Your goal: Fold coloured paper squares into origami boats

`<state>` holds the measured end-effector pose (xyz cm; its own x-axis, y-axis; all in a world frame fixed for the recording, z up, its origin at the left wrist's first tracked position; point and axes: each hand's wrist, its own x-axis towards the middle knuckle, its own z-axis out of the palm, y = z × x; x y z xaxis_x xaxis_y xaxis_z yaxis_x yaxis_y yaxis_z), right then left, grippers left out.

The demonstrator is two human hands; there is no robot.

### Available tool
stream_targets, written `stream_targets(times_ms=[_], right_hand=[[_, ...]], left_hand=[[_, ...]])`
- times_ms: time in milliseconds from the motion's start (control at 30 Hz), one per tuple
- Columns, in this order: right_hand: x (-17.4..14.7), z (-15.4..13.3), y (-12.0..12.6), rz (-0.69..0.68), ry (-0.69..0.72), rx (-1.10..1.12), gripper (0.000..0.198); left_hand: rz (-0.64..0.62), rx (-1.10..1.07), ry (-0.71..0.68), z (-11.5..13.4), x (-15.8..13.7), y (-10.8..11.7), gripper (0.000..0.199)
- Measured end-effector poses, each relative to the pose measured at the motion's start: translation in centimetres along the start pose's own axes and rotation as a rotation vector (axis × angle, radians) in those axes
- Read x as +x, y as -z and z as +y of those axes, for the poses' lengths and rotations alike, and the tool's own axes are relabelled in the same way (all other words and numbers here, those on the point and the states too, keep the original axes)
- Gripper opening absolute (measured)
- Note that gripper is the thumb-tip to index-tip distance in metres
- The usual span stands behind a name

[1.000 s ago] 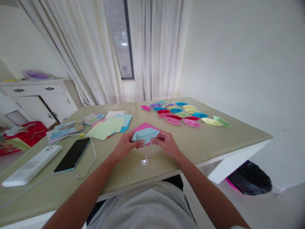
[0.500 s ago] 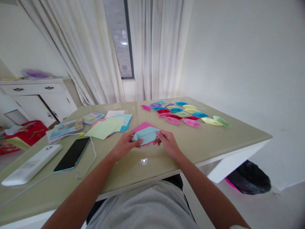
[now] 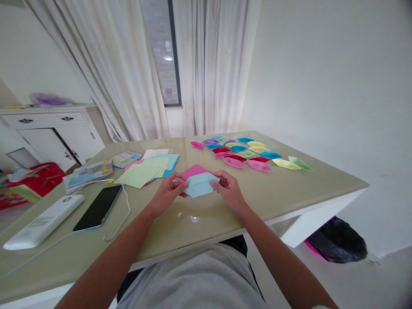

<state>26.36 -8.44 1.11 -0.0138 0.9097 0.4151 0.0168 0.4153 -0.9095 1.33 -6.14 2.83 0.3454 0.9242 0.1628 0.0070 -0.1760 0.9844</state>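
Compared with half a second ago, the folded light-blue paper (image 3: 201,187) sits slightly farther right, and the left hand (image 3: 170,190) has changed its hold: its thumb, which lay along the lower edge, now presses the left end. The triangular flap that showed at that end is no longer visible. The right hand (image 3: 227,187) has its thumb on the face near the right end, farther in than before. The rows of folded paper boats (image 3: 238,149) on the far right of the table (image 3: 289,195) have not moved.

The fingers behind the paper are mostly out of sight, and its back cannot be seen. The magenta paper sheet (image 3: 195,171) is partly covered by the blue piece and the left fingers; whether the two papers touch is hard to tell. Fine creases on the blue face are faint, apart from one line running lengthwise.

Both hands are closed on the blue paper, pinching its opposite ends, so it spans the gap between them, over the near-middle part of the table.
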Motion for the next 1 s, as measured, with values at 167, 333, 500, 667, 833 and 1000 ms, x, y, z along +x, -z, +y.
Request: stream_targets(times_ms=[167,333,500,667,833,1000], right_hand=[[-0.1,0.1,-0.1,-0.044,0.022,0.021,0.044],[-0.2,0.2,0.0,-0.047,0.046,-0.006,0.043],[-0.1,0.1,0.2,-0.012,0.082,-0.071,0.031],[0.0,0.4,0.4,0.004,0.083,-0.163,0.026],[-0.1,0.7,0.3,-0.016,0.069,-0.275,0.026],[-0.3,0.8,0.0,-0.085,0.123,-0.408,0.013]], left_hand=[[-0.004,0.011,-0.006,0.0,-0.1,0.1,0.053],[-0.016,0.058,-0.056,-0.2,0.0,0.1,0.046],[-0.032,0.189,-0.158,-0.6,0.1,0.1,0.044],[-0.040,0.359,-0.265,-0.8,0.0,0.1,0.029],[-0.035,0.485,-0.332,-0.8,0.0,0.1,0.020],[-0.007,0.561,-0.357,-1.1,-0.2,0.1,0.019]])
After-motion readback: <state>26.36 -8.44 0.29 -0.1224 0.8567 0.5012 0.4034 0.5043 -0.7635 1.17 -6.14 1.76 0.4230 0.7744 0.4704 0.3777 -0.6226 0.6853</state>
